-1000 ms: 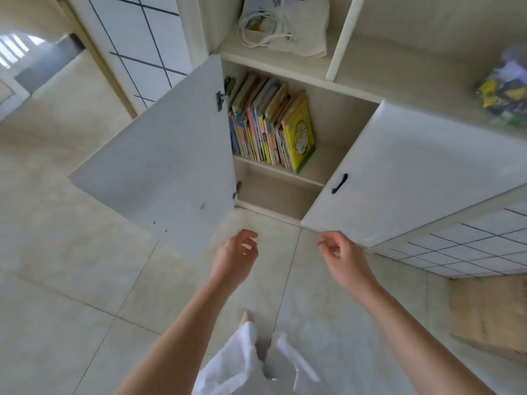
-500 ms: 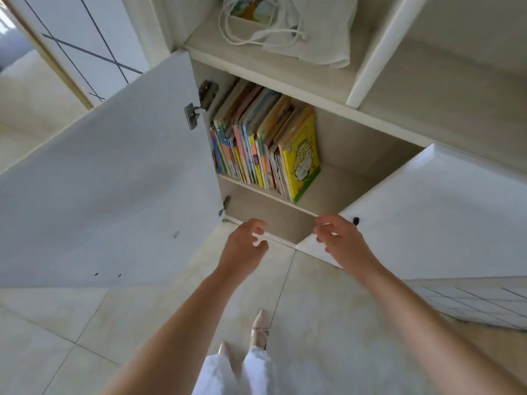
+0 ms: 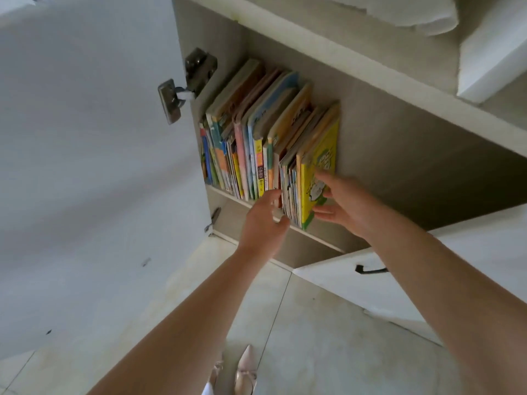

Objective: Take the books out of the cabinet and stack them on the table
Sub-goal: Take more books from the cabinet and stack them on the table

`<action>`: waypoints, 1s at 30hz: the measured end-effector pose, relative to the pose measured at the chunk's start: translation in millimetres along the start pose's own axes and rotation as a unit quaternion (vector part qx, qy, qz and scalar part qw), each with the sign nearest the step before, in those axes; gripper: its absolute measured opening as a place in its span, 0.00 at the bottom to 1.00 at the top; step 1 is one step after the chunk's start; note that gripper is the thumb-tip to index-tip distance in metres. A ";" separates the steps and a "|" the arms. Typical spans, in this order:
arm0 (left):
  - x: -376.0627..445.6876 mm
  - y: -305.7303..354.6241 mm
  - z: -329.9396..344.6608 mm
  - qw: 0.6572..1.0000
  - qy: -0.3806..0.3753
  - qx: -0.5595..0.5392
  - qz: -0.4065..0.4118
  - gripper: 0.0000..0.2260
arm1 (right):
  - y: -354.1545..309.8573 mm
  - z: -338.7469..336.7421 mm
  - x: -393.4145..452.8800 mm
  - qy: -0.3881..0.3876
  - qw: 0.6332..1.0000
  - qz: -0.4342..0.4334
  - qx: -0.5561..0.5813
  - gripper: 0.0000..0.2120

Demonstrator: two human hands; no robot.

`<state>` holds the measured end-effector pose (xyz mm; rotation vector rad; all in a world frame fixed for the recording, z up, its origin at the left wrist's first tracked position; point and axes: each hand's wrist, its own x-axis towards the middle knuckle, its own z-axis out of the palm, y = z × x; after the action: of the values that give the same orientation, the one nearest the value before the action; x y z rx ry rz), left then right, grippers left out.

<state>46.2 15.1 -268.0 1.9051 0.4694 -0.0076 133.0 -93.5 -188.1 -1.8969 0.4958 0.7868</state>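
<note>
I see the books [image 3: 256, 143] standing at the left end of the cabinet shelf [image 3: 319, 238], my left hand [image 3: 263, 223] pinching into their spines, my right hand [image 3: 345, 206] spread flat against the yellow book [image 3: 319, 161]

Colourful books [image 3: 256, 143] stand upright, leaning left, on the open cabinet [image 3: 399, 155] shelf.

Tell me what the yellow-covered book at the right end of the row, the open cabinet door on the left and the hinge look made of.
Yellow-covered book: glossy printed card cover, likely paper; it shows some sheen. White open cabinet door: smooth matte white panel, probably laminated board. Dark metal hinge: grey metal, dull shine.
</note>
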 end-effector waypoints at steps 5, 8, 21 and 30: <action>21.2 -8.2 18.2 0.998 0.004 -0.058 0.015 0.28 | -34.3 17.3 24.7 -0.014 0.999 0.013 0.034 0.40; 29.3 -17.2 27.0 0.996 0.020 -0.078 0.024 0.33 | -44.6 28.4 34.5 -0.028 0.999 0.028 0.021 0.42; 45.8 -28.8 46.3 0.987 0.074 -0.136 0.044 0.31 | -50.4 39.0 53.5 0.026 0.995 0.007 -0.096 0.14; 29.5 -20.0 63.5 0.987 0.086 -0.105 0.086 0.29 | -35.1 18.0 52.0 0.049 0.996 -0.034 -0.061 0.06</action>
<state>80.6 -26.6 -316.8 1.7389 0.4020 0.3102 186.6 -62.1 -208.0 -2.0629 0.4502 0.6963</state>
